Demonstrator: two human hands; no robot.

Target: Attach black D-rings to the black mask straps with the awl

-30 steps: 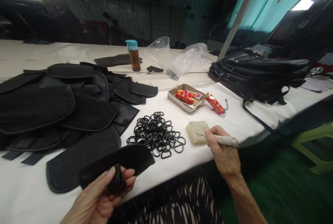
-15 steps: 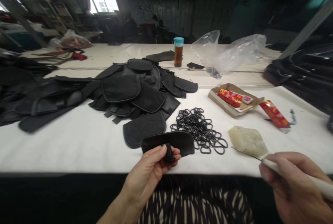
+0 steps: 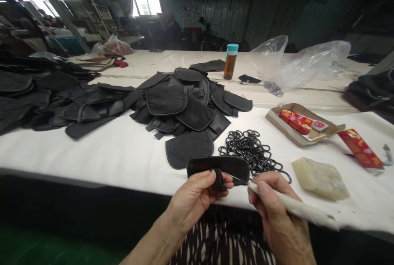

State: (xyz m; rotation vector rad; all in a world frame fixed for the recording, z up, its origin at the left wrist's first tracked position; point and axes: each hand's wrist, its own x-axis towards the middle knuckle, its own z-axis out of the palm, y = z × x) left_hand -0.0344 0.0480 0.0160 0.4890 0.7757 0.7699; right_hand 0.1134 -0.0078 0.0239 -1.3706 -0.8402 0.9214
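Observation:
My left hand [image 3: 197,199] pinches the folded strap of a black flap piece [image 3: 197,165] between thumb and fingers at the table's front edge. In my right hand [image 3: 277,211] is an awl [image 3: 300,206] with a pale handle, gripped like a pen. Its thin metal shaft points left and its tip is at the strap; whether it has pierced it I cannot tell. Just behind the flap lies a heap of black D-rings [image 3: 246,148]. A yellowish wax-like block [image 3: 320,178] rests on the white cloth to the right of my right hand.
Black flap pieces [image 3: 166,100] are piled at centre and left. An open cardboard box [image 3: 285,129] holds red packets, with another red packet [image 3: 360,150] beside it. Farther back stand a teal-lidded bottle [image 3: 230,63] and a clear plastic bag [image 3: 310,67].
My right hand has brought the awl leftward from beside the yellowish block to the strap. My left hand still holds the flap piece. The view has turned somewhat left.

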